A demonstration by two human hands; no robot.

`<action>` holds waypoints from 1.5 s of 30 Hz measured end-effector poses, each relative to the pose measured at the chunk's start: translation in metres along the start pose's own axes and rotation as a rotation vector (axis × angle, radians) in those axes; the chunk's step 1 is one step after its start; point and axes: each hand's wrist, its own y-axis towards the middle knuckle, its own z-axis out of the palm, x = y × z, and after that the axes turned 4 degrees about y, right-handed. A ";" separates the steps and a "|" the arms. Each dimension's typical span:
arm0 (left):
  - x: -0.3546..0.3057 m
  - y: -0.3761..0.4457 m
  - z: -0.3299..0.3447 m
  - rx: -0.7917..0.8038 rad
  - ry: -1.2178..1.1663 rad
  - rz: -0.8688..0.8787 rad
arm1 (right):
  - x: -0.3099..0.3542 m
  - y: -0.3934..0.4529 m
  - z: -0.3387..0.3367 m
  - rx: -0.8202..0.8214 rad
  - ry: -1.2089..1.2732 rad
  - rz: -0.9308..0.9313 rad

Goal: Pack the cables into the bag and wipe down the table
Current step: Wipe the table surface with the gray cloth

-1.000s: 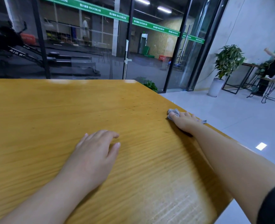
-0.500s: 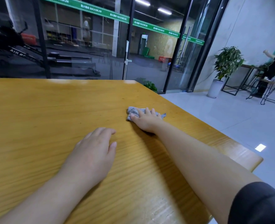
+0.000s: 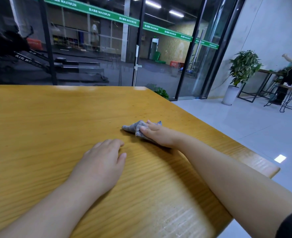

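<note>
Wooden table (image 3: 56, 117): cloth (image 3: 135, 128) swept inward from right edge under flat right hand (image 3: 156, 136). Left hand (image 3: 100, 162) resting flat, fingers relaxed. Wiping underway; no cables visible.

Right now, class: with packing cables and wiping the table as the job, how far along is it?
Packing looks done: no cables or bag show on the yellow wooden table. In hand: the right hand presses a crumpled grey cloth mid-table; the left hand rests flat. Left: how much remains unwiped cannot be told.
</note>
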 end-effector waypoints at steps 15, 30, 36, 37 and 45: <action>-0.001 -0.001 -0.003 0.014 0.037 0.029 | -0.031 0.021 -0.081 -0.972 0.542 0.199; 0.010 0.009 -0.004 -0.013 0.002 0.010 | 0.001 0.108 -0.011 -0.229 -0.254 0.407; 0.009 0.009 -0.003 -0.022 0.013 0.037 | 0.027 0.105 0.010 -0.058 -0.400 0.054; 0.008 0.009 -0.003 -0.027 0.009 0.035 | 0.029 0.099 0.011 -0.038 -0.400 0.008; 0.006 0.007 -0.007 -0.130 -0.043 0.025 | 0.029 0.043 0.001 0.006 0.109 -0.069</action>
